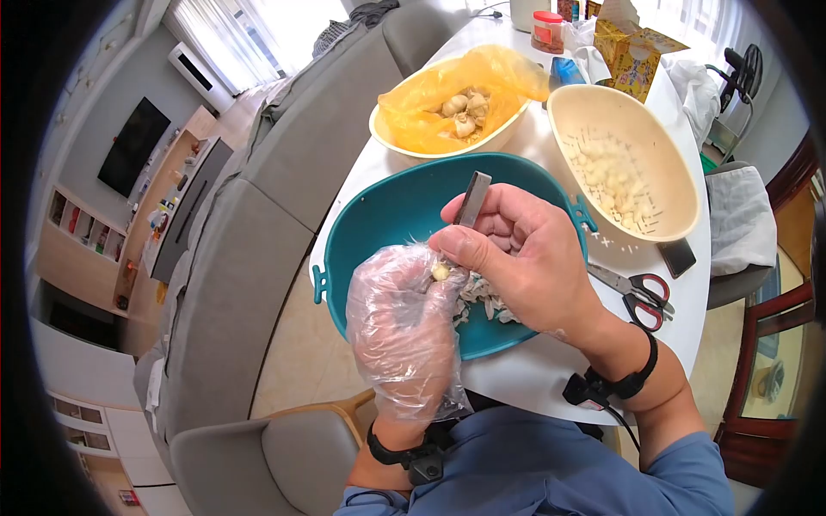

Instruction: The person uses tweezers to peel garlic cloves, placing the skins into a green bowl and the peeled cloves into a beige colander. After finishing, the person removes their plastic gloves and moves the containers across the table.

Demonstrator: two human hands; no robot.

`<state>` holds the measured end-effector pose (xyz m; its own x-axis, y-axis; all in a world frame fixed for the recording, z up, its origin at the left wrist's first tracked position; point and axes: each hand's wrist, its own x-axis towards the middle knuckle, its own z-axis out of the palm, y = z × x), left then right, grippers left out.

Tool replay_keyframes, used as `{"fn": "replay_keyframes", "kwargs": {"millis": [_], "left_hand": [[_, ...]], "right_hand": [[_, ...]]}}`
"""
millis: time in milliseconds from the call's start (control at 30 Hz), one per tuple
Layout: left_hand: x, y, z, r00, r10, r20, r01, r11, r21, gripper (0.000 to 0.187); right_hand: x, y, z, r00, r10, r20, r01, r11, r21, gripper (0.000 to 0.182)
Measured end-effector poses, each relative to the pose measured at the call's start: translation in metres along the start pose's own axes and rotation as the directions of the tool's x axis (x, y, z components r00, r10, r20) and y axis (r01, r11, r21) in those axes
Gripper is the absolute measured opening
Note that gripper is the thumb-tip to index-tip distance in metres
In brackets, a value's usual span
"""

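Pinching a pale garlic clove [440, 272] between thumb and fingers of the plastic-gloved left grip [400, 318], above the teal basin [379, 215]. Holding a narrow grey metal blade [472, 199] in the bare right grip [529, 258], pressed between thumb and curled fingers, likewise above the basin, with the thumb close beside the clove; too hidden to say whether touching it with the blade. Inside the basin, below both grips, a scatter of whitish peelings [486, 305]. Just beyond the basin, on the white desk [525, 370], a cream bowl [411, 152] with a yellow plastic bag [508, 69] in it, open around whole garlic bulbs [465, 107]. Beyond the basin to the right, a cream strainer [680, 172] with peeled cloves [613, 176] on its slotted bottom. Just right of the basin, red-and-black-handled scissors [647, 303], and near them a dark flat object [677, 256]. Well beyond the basin, an open yellow box [632, 60] and a red-lidded jar [547, 33].
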<state>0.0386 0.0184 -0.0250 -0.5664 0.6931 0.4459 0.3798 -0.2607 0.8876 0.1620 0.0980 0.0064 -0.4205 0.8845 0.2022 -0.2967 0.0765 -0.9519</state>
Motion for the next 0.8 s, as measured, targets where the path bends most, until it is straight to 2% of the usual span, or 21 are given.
{"fn": "replay_keyframes", "kwargs": {"millis": [67,200,267,367,467,600,667,700,767,800], "left_hand": [[0.0,0.001,-0.001,0.999,0.045,0.023,-0.046,0.999,0.028,0.031],[-0.001,0.0,-0.002,0.999,0.033,0.036,-0.032,0.999,-0.031,0.032],[-0.001,-0.002,-0.003,0.997,-0.038,0.065,0.047,0.987,-0.157,0.034],[0.002,0.006,-0.005,0.987,-0.088,0.135,0.113,0.975,-0.19,0.034],[0.004,0.01,-0.005,0.976,-0.153,0.157,0.185,0.96,-0.212,0.034],[0.003,0.009,-0.002,0.975,-0.171,0.141,0.206,0.935,-0.288,0.033],[0.005,0.013,-0.002,0.963,-0.242,0.116,0.263,0.934,-0.242,0.029],[0.006,0.017,-0.002,0.963,-0.241,0.117,0.263,0.934,-0.243,0.029],[0.007,0.024,-0.006,0.909,-0.377,0.176,0.409,0.888,-0.21,0.028],[0.008,0.025,-0.005,0.909,-0.378,0.177,0.41,0.888,-0.208,0.028]], "right_hand": [[0.0,0.003,-0.001,0.999,-0.043,0.008,0.043,0.997,-0.062,0.023],[-0.002,0.005,0.003,0.999,-0.041,-0.027,0.04,0.998,-0.042,0.021],[-0.002,0.005,0.003,0.998,-0.047,-0.042,0.046,0.999,-0.025,0.02],[-0.004,-0.001,0.0,1.0,0.028,-0.006,-0.029,0.995,-0.1,0.027],[-0.003,-0.001,-0.001,0.999,0.033,-0.013,-0.034,0.994,-0.105,0.027],[-0.004,-0.001,0.0,1.0,0.001,-0.023,-0.004,0.991,-0.137,0.024],[-0.005,-0.003,0.002,0.981,-0.192,-0.037,0.171,0.935,-0.309,0.021],[-0.005,-0.001,0.002,0.981,-0.193,-0.038,0.172,0.935,-0.31,0.021],[-0.004,0.008,0.003,0.909,-0.416,-0.024,0.365,0.824,-0.434,0.019],[-0.004,0.012,0.002,0.91,-0.414,-0.025,0.364,0.825,-0.433,0.019]]}}
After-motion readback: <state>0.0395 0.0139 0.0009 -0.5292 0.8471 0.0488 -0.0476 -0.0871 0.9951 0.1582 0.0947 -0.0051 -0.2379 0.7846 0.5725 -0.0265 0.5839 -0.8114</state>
